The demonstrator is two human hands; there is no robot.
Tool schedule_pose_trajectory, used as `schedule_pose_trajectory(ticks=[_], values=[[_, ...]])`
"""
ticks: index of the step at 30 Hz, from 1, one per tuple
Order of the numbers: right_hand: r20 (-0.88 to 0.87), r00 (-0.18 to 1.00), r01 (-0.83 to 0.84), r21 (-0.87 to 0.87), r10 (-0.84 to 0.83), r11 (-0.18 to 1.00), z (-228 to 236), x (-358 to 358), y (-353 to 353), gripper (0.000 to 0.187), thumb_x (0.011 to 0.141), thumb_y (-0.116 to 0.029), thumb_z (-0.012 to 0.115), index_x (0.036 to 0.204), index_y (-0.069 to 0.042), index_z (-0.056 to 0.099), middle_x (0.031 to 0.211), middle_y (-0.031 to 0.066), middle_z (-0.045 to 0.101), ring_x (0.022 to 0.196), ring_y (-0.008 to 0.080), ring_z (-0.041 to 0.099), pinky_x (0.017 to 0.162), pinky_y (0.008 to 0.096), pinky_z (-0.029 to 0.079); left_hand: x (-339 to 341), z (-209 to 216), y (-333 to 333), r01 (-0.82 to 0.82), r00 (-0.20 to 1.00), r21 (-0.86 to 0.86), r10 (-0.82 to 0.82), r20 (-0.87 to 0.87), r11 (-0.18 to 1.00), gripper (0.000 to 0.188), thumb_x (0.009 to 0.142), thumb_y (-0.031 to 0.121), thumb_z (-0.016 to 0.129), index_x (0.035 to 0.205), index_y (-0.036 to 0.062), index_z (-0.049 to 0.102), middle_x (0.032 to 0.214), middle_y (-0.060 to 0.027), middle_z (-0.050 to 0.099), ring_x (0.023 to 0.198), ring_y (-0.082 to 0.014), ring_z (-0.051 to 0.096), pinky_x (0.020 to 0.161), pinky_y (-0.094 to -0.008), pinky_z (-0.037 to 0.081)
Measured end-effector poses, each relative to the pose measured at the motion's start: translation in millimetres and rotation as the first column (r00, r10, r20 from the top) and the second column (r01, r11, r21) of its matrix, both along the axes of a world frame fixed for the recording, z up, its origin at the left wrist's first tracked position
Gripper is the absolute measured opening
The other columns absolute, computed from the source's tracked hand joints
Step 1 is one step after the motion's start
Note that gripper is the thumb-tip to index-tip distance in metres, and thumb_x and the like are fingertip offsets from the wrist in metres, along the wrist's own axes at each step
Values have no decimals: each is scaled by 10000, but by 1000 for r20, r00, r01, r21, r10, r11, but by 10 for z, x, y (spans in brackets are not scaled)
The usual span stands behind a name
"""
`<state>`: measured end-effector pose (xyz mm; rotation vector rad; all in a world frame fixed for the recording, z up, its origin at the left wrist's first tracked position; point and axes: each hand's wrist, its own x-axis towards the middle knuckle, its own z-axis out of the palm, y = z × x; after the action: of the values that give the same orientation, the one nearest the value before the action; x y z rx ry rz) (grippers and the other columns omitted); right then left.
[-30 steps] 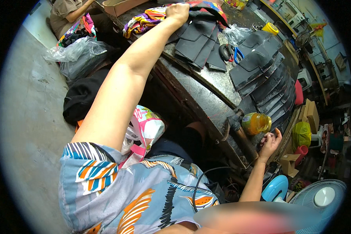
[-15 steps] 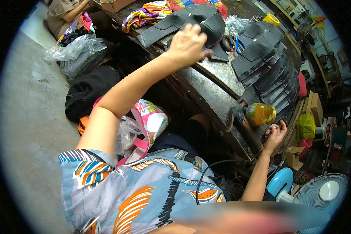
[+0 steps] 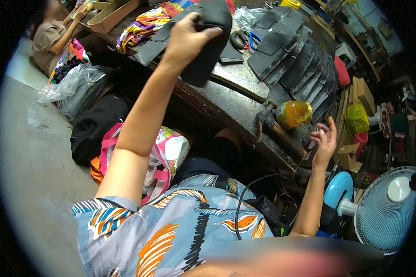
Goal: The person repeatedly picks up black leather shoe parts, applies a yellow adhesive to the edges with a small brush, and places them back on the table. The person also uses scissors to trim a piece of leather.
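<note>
My left hand [image 3: 188,40] is raised over the table's near edge, thumb and fingers pinched on a flat black leather-like piece [image 3: 203,62] that hangs down. My right hand [image 3: 325,145] is beside the table edge, fingers apart and holding nothing; the index fingertip looks orange. Close to it lies an open glass jar [image 3: 293,114] of yellow-orange stuff, tipped on its side or strongly tilted; I cannot tell which. A hammer [image 3: 284,138] rests between jar and near edge. Overlapping black pieces [image 3: 305,57] fan out across the metal-topped table [image 3: 235,104].
Blue-handled scissors [image 3: 254,40] and colourful cloth [image 3: 145,25] lie further back. Another person [image 3: 55,39] sits at the far left. Bags [image 3: 83,90] stand along the table's left side. A fan [image 3: 386,207] and cardboard boxes [image 3: 363,94] are at the right.
My left hand has lifted a black piece off the table and moved left and up in the picture. My right hand's fingers have spread. The whole view has shifted somewhat.
</note>
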<state>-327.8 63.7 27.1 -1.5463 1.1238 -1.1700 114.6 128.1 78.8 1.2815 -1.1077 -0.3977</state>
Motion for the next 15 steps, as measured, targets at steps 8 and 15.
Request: schedule_pose_trajectory(ticks=[8,15], values=[[-770,634,-451,-444,-73,774,910,357,275,451,786,-294,732,1189,-107,646,1237,88,589,1139,278,536,954,382,436,-266,-237,665,369,147,-420,-498,-855,829,357,875,169,649,1186,3,587,1125,-126,665,1033,-250,646,966,-408,482],[-894,364,-522,-428,-261,738,816,656,141,457,696,-434,750,1062,-162,722,1319,98,536,1252,300,444,1024,426,385,-675,-322,823,419,493,-87,-307,-814,904,327,845,120,632,1146,9,569,1023,-110,658,914,-217,664,843,-348,546]])
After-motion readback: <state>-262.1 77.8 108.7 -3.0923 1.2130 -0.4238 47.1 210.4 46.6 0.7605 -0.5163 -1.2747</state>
